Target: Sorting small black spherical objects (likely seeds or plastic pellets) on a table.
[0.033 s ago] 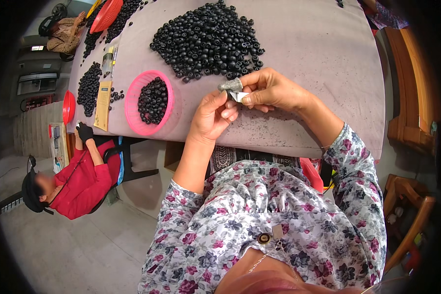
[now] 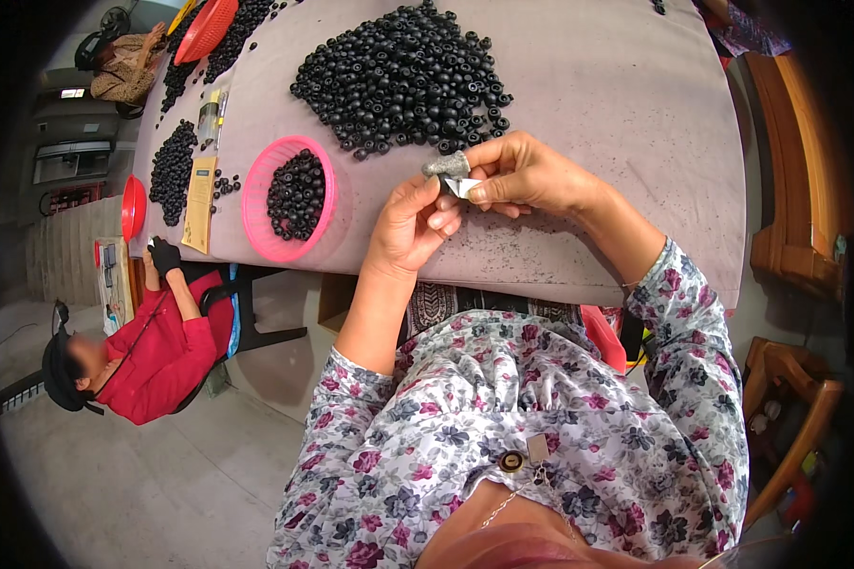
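My two hands meet over the near side of the table, just below a big pile of small round black pieces (image 2: 399,81) with holes in them. My right hand (image 2: 541,180) pinches a small white folded piece (image 2: 464,188) between thumb and fingers. A grey, worn finger cover (image 2: 444,165) sits on its index finger. My left hand (image 2: 410,223) is closed against the other side, thumb and fingers pressed together. Something small and dark shows at its fingertips, mostly hidden. Left of my hands stands a pink plastic basket (image 2: 254,228) partly filled with the black pieces.
The cloth-covered table (image 2: 626,123) has dark crumbs near my hands. Further left lie a smaller black pile (image 2: 173,171), a yellow card (image 2: 199,204) and a red basket (image 2: 207,30). A co-worker in red (image 2: 176,351) sits at the left; a wooden chair (image 2: 792,408) stands right.
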{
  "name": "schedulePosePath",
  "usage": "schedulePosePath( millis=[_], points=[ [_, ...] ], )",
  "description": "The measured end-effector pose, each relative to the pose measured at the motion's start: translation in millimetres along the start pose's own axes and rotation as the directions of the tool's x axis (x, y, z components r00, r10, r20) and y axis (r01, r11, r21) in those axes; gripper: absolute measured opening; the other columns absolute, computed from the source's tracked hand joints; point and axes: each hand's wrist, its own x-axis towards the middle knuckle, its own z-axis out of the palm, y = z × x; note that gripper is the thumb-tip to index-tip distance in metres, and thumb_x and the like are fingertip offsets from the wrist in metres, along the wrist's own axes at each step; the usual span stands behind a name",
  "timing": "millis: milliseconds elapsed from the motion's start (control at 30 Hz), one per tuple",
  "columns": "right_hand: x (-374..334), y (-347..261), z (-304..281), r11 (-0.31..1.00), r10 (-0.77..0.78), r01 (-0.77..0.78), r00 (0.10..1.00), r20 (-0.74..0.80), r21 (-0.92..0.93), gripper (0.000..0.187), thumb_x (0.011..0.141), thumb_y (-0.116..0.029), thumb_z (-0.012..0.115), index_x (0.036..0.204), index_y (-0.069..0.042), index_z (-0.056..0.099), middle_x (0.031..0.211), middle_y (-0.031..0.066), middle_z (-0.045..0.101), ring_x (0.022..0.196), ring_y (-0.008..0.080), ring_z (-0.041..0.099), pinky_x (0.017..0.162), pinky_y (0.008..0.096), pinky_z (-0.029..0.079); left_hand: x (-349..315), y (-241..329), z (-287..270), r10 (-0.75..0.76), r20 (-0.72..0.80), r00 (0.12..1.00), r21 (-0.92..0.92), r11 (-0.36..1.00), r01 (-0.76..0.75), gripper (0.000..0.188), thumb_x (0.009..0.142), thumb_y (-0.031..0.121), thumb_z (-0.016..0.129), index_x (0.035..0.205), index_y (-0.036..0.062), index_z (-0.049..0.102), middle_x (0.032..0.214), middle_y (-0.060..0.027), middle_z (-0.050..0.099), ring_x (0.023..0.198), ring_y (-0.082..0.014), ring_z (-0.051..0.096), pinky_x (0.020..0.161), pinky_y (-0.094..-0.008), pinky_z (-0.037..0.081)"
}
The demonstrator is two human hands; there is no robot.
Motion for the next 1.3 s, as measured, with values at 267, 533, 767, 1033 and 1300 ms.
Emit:
schedulePosePath(
  millis=[267,533,767,1033,1300],
  points=[
    [3.5,9.6,-7.8,0.997,-0.002,0.001,1.000,0.003,0.075,0.026,0.089,-0.012,0.070,0.113,-0.002,0.069,0.071,0.0000,0.060,0.050,0.0039,0.047,0.041,0.0190,0.032,-0.7,-0.2,1.5,-0.034,0.025,0.999,0.029,0.999,0.033,0.023,0.093,0.024,0.067,0.103,0.0034,0.064,0.079,-0.0002,0.057,0.059,-0.0060,0.049,0.057,-0.0250,0.042],
    [0.9,0.9,-15.4,0.976,-0.114,0.132,0.987,-0.111,0.174,0.026,0.091,-0.015,0.068,0.115,-0.002,0.067,0.071,-0.0009,0.060,0.051,0.0032,0.048,0.042,0.0183,0.033,1.5,-1.6,-1.1,-0.034,0.048,0.998,0.015,0.999,0.034,0.023,0.093,0.025,0.067,0.101,0.0034,0.064,0.079,0.0004,0.053,0.062,-0.0070,0.048,0.059,-0.0249,0.041],
    [7.0,-0.3,-21.7,0.971,-0.191,0.233,0.884,-0.428,0.047,0.017,0.094,-0.017,0.066,0.106,-0.005,0.067,0.071,-0.0042,0.057,0.051,0.0012,0.044,0.042,0.0175,0.031,-0.6,-2.9,2.1,-0.010,0.010,1.000,0.146,0.989,0.008,0.019,0.094,0.022,0.065,0.100,0.0041,0.064,0.082,-0.0021,0.056,0.062,-0.0085,0.049,0.061,-0.0257,0.042],
    [7.5,-0.2,-22.6,0.975,-0.185,0.222,0.852,-0.490,0.018,0.012,0.096,-0.017,0.063,0.095,-0.005,0.064,0.064,-0.0053,0.052,0.049,0.0011,0.042,0.040,0.0187,0.030,-7.5,5.0,18.9,0.085,-0.121,0.989,0.311,0.950,-0.043,0.017,0.092,0.014,0.066,0.101,-0.0007,0.065,0.078,-0.0028,0.062,0.061,-0.0092,0.054,0.058,-0.0243,0.047],
    [4.2,-5.8,-21.6,0.976,-0.205,0.212,0.844,-0.495,-0.042,0.015,0.096,-0.016,0.063,0.103,-0.003,0.066,0.073,-0.0037,0.057,0.053,0.0006,0.045,0.043,0.0177,0.033,-54.2,106.7,-0.9,0.729,-0.203,0.653,0.954,0.298,-0.036,0.013,0.084,0.005,0.075,0.094,0.0034,0.067,0.075,0.0036,0.062,0.062,-0.0031,0.053,0.057,-0.0186,0.043]
  ],
)
